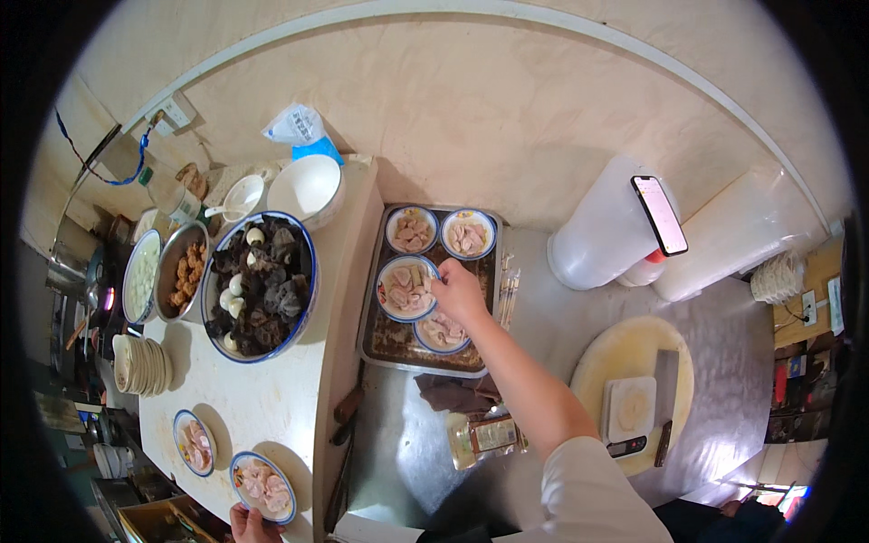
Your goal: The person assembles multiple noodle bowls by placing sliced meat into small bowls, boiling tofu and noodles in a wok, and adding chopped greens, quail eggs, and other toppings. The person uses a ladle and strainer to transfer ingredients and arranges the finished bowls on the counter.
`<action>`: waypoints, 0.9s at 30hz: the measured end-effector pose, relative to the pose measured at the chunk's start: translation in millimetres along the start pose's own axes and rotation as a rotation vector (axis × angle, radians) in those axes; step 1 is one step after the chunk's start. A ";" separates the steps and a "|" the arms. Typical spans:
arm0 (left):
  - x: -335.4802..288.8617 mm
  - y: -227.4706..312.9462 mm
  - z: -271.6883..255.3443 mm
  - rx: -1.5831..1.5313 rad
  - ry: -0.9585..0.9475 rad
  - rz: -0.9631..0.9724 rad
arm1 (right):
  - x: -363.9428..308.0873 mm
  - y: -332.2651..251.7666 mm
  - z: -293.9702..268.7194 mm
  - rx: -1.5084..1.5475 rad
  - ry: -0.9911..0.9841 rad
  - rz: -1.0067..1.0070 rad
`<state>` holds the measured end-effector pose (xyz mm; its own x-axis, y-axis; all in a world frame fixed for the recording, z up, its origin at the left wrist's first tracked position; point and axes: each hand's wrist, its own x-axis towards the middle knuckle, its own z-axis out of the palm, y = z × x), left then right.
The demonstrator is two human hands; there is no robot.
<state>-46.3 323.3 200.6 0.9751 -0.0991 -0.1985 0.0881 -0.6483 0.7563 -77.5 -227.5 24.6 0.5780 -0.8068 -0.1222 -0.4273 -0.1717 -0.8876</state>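
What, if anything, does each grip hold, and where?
Right grip: meat bowl, by its right rim. Left grip: touching another bowl at its near rim; hold unclear.

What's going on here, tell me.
The person's right hand has its grip on the edge of a small round white blue-rimmed bowl of pale sliced meat, over a dark rectangular metal tray. Three matching bowls sit in the tray, one partly hidden. The left hand has its grip on the edge of a similar meat bowl at the white counter, near another such bowl. Whether either gripped bowl is lifted is unclear.
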 end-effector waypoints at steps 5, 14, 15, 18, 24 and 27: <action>-1.7 0.3 0.9 0.296 -0.032 0.299 | 43.1 25.7 24.2 -0.250 -0.002 0.008; -4.5 11.2 8.1 -0.262 0.098 -0.192 | 79.3 43.8 38.9 -0.313 0.001 0.099; -4.4 11.4 8.2 -0.558 0.136 -0.413 | 84.8 45.5 46.1 -0.278 0.096 0.124; -7.1 12.0 6.8 0.391 0.000 0.219 | 99.7 45.9 68.2 -0.221 0.143 0.137; -6.7 17.8 12.0 0.022 0.040 -0.021 | 119.8 12.8 84.5 0.128 0.413 0.500; -7.1 18.5 6.1 0.360 -0.057 0.215 | 117.4 -5.1 81.0 0.193 0.459 0.449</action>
<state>-52.8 307.4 212.2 0.9499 -0.2954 -0.1017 -0.2024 -0.8299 0.5199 48.8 -275.6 -21.2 0.0001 -0.9423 -0.3348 -0.4011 0.3066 -0.8632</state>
